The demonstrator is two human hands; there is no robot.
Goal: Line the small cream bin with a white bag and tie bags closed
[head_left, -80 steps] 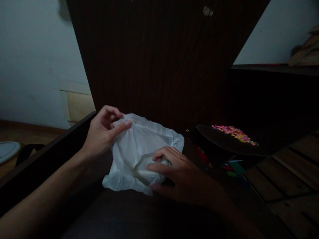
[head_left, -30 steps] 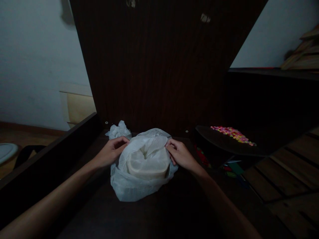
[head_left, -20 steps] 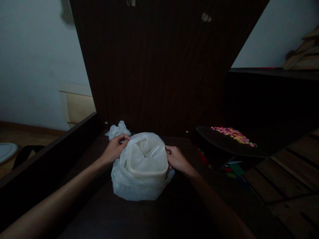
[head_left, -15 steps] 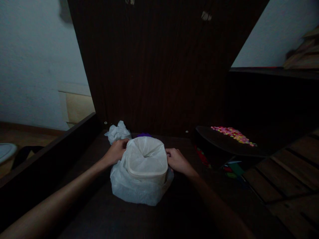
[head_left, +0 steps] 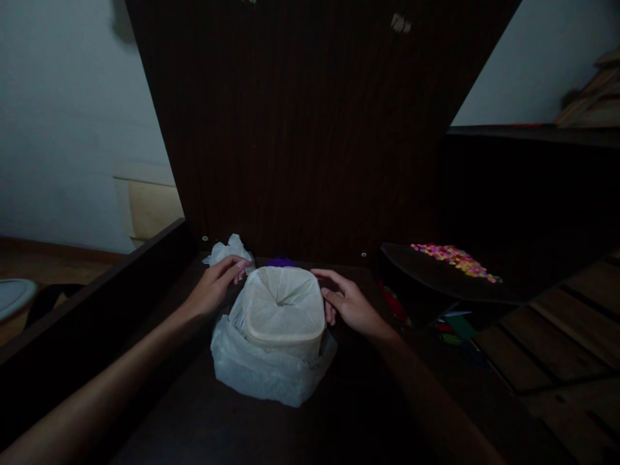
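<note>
A small square-rimmed bin (head_left: 285,337) stands upright on the dark surface between my hands. A thin white plastic bag (head_left: 261,374) lines it, dips into its mouth and hangs in loose folds around the outside. My left hand (head_left: 217,281) is beside the bin's far left side, fingers apart and holding nothing. On the right, my right hand (head_left: 346,300) has its fingers spread by the rim; whether they touch the bag I cannot tell. Behind my left hand lies a crumpled white plastic bag (head_left: 230,250).
A purple item (head_left: 279,262) is partly hidden behind the bin. The tall dark panel (head_left: 300,142) rises at the back, with a low ledge (head_left: 97,284) along the left. Pink and yellow pieces (head_left: 455,260) lie on a dark shelf (head_left: 411,268) at right.
Both hands have let go of the bag at the rim and their fingers have opened. My left hand has moved slightly up and left; the bag's folds have slumped a little lower.
</note>
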